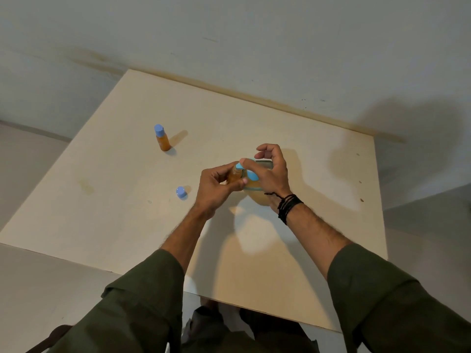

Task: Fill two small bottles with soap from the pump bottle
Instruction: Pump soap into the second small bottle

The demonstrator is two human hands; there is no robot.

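My left hand (216, 189) grips a small open bottle (234, 175) of orange soap and holds its mouth under the pump's spout. My right hand (271, 174) rests on the light-blue pump head (248, 173) of the pump bottle (254, 193), thumb on the spout, other fingers loosely curled above. The pump bottle holds amber soap and is mostly hidden by both hands. A second small bottle (162, 138), filled orange and capped blue, stands upright at the far left. A loose blue cap (181, 192) lies on the table left of my left hand.
Everything sits on a pale wooden table (127, 212) pushed against a grey-white wall. The table's near edge crosses above my knees. A faint stain marks the wood at the left.
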